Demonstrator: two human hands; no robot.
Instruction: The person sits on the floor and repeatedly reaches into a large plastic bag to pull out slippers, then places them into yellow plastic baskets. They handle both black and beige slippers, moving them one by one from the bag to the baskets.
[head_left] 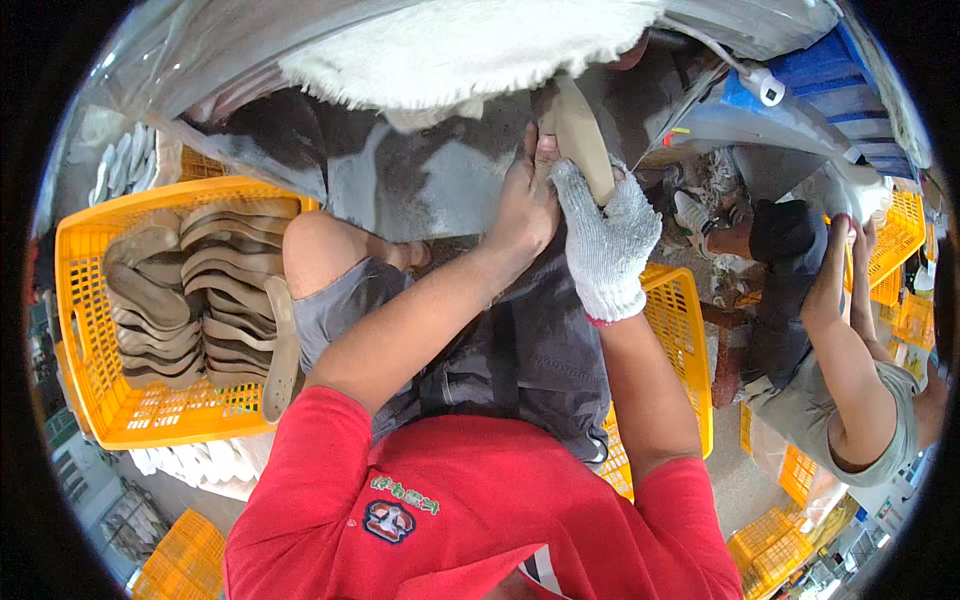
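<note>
**Two hands steady a tan sole beneath the white fleece**

The tan sole (585, 140) slants just under the shaggy white fleece (470, 55); whether they touch, I cannot tell. The bare left hand's (525, 205) grip pinches its side near mid-length, while the gloved right hand's (608, 235) grip closes around its lower end. Good handling probably means firm, even pressure, wrists loose, and the bare fingertips well back from the fringe.

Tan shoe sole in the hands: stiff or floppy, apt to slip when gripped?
Likely semi-rigid: the tan shoe sole shows no droop beyond the left hand and right hand, and similar soles in the yellow crate show wavy curves. Its smooth-looking face may slide, though the right hand's knit glove probably adds grip.
</note>
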